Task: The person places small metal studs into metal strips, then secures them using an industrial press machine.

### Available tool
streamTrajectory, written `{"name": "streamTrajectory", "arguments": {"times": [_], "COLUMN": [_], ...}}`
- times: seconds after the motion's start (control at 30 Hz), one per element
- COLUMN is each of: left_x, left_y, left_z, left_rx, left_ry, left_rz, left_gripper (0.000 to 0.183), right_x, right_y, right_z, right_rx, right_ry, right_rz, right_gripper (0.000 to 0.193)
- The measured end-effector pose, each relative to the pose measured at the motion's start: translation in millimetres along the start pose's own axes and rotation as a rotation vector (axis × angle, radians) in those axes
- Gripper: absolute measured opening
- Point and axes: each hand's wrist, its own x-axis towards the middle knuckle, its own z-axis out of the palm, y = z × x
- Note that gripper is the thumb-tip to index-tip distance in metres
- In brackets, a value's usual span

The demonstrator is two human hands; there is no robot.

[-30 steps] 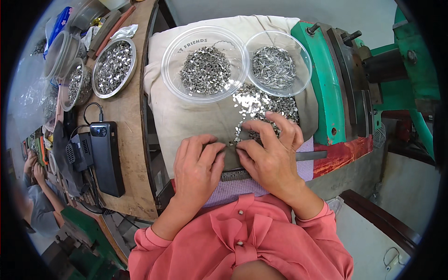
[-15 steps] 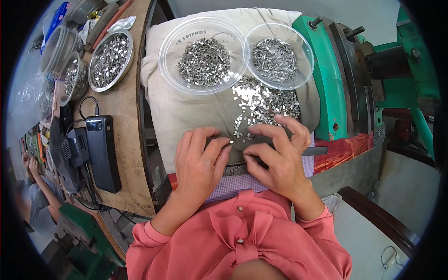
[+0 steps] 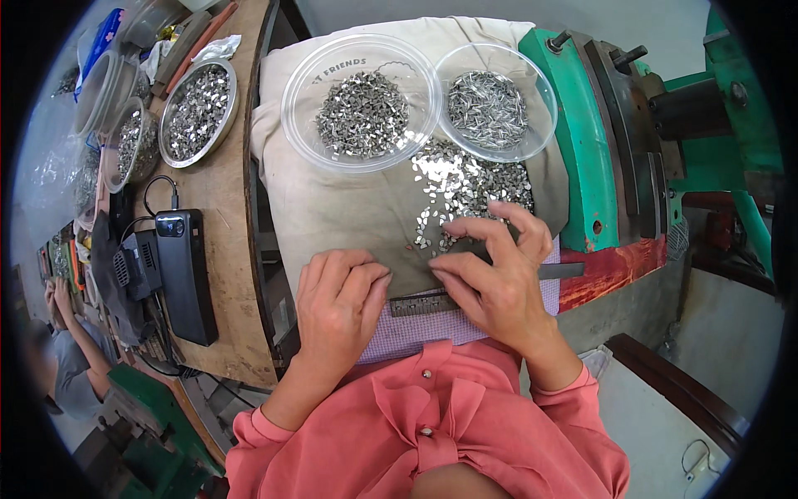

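My left hand [image 3: 337, 303] hovers over the near edge of the cloth, thumb and forefinger pressed together; whatever may be between them is hidden. My right hand [image 3: 507, 279] is close to the spilled pile of small shiny metal pieces [image 3: 474, 183], with thumb and forefinger nearly meeting in a pinch and the other fingers raised. Anything in that pinch is too small to make out. Between the hands lies a steel ruler [image 3: 422, 303]. Beyond the pile stand a clear round tub of flat metal bits [image 3: 291, 125] and a clear tub of slim metal pins [image 3: 547, 125].
The beige cloth [image 3: 291, 208] lies under the tubs. A green machine frame [image 3: 582, 166] borders it on the right. On the wooden table [image 3: 237, 274] at left are a black power bank [image 3: 184, 274] and a metal bowl of pieces [image 3: 172, 158]. Another person [image 3: 75, 358] sits far left.
My left hand has drawn back leftward and toward me, away from the right hand, and the small piece at its fingertips no longer shows. More of the ruler is uncovered. My right hand has barely moved.
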Motion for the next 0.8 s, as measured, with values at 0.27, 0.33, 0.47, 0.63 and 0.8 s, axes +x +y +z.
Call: {"name": "streamTrajectory", "arguments": {"times": [0.27, 0.33, 0.47, 0.63, 0.8], "left_x": [-21, -23, -25, -26, -27], "left_y": [6, 7, 7, 7, 8], "left_z": [-12, -7, 0, 5, 5], "left_rx": [-0.138, -0.162, -0.167, -0.158, -0.154], "left_ry": [-0.073, -0.088, -0.091, -0.085, -0.070], "left_rz": [0.015, 0.038, 0.051, 0.035, 0.036], "left_gripper": [0.021, 0.022, 0.022, 0.021, 0.020], "right_x": [29, 35, 43, 41, 23], "right_y": [1, 0, -2, -3, -10], "right_z": [11, 11, 12, 17, -10], "right_rx": [-0.087, -0.111, -0.114, -0.140, -0.069], "right_ry": [-0.050, -0.069, -0.098, -0.081, -0.058], "right_rz": [-0.157, -0.225, -0.267, -0.290, -0.182], "right_gripper": [0.008, 0.006, 0.005, 0.005, 0.014]}}
